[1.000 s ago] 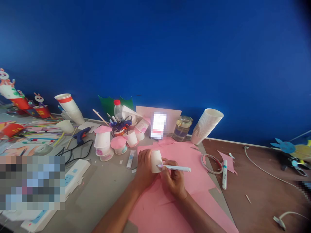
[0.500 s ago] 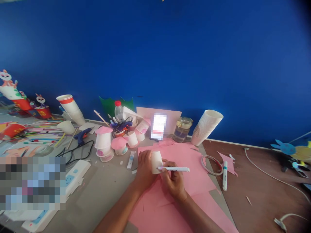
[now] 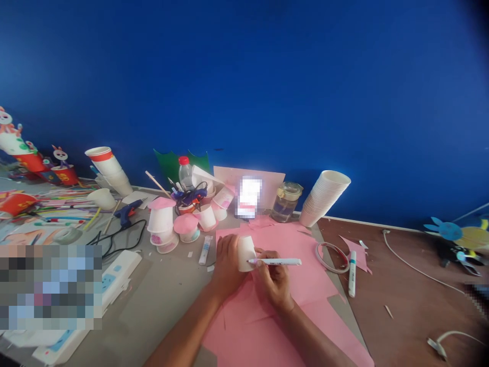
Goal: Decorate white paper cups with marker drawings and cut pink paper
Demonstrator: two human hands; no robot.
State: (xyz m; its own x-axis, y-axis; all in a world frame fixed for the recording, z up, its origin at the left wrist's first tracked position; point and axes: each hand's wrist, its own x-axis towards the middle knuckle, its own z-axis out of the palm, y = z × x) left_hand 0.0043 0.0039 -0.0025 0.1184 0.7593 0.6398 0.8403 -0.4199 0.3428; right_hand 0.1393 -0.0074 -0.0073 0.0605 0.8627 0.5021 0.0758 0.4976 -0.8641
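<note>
My left hand (image 3: 226, 262) is closed round a white paper cup (image 3: 246, 251) and holds it above a sheet of pink paper (image 3: 305, 270). In my right hand (image 3: 275, 283) is a white marker pen (image 3: 281, 262), held roughly level. Its pinkish-purple tip meets the cup's side, or nearly so; exact contact is too small to tell. Some right fingers lie hidden behind the cup and pen. Left of my hands stand small white cups with pink paper tops (image 3: 187, 224) and a small white tube (image 3: 205, 250).
A tall stack of paper cups (image 3: 324, 196) leans at the back, beside a glass jar (image 3: 286, 201) and a bright phone screen (image 3: 249, 196). To the right lie a roll of tape (image 3: 319, 257) and another marker (image 3: 352, 275). A glue gun (image 3: 128, 211) and power strip (image 3: 118, 270) are left.
The marker and my right hand have shifted slightly to the right, the tip moving a little along the cup's side. My left hand keeps its hold, and the whole view has shifted slightly.
</note>
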